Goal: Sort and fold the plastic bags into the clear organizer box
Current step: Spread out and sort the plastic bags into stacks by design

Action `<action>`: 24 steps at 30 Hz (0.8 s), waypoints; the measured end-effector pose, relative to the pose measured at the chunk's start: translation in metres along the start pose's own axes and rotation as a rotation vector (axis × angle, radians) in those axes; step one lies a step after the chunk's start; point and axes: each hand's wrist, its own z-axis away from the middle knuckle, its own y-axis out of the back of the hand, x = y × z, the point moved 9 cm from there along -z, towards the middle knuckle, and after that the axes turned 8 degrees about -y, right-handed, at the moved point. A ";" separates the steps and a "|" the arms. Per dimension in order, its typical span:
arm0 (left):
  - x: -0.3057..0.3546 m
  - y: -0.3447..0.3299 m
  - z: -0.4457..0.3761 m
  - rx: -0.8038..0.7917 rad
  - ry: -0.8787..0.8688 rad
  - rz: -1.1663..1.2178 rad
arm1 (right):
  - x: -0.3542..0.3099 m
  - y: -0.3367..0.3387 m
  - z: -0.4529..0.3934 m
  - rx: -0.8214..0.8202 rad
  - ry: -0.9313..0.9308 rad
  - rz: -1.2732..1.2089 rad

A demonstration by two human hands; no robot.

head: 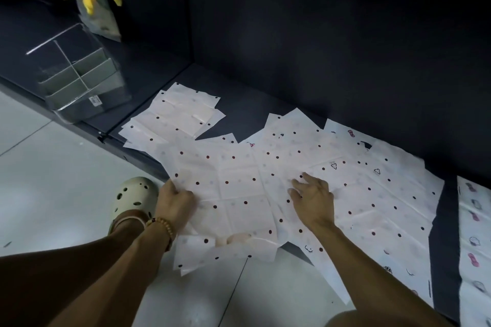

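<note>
1. As we leaned over the low dark shelf (247, 111), our left hand (176, 203) pinched the left edge of the topmost dotted bag (239, 188), fingers curled over it, thumb hidden.
2. Our right hand (313, 200) lay flat on the same bag, fingers spread and straight, pressing near its right side.
3. That bag sat between both hands at the shelf's front edge, its handle end drooping over the edge toward the pale floor (53, 167).
4. We could not count the dotted bags exactly; several overlapped, with one separate pile (178, 114) toward the shelf's back left.
5. One strip of picture-printed bag (475, 233) lay at the right edge, apart from the rest.
6. One clear organizer box (79, 74) stood at the far left corner, holding grey dividers.
</note>
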 end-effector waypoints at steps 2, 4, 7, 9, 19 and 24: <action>0.003 -0.001 0.002 -0.009 -0.015 0.019 | -0.004 0.007 -0.003 0.054 0.011 0.008; 0.006 -0.003 0.002 -0.014 -0.029 0.031 | -0.010 0.015 -0.008 0.087 0.008 -0.008; 0.009 -0.008 0.005 -0.024 -0.016 0.029 | -0.017 0.026 -0.013 0.116 -0.029 -0.039; 0.009 -0.013 0.007 -0.043 0.004 0.042 | -0.021 0.038 -0.014 0.147 -0.117 -0.241; 0.013 -0.057 0.013 -0.223 0.088 0.278 | -0.148 -0.006 0.035 -0.434 0.148 -0.619; 0.010 -0.067 0.011 -0.171 0.032 0.090 | -0.100 0.004 0.024 -0.493 0.000 -0.889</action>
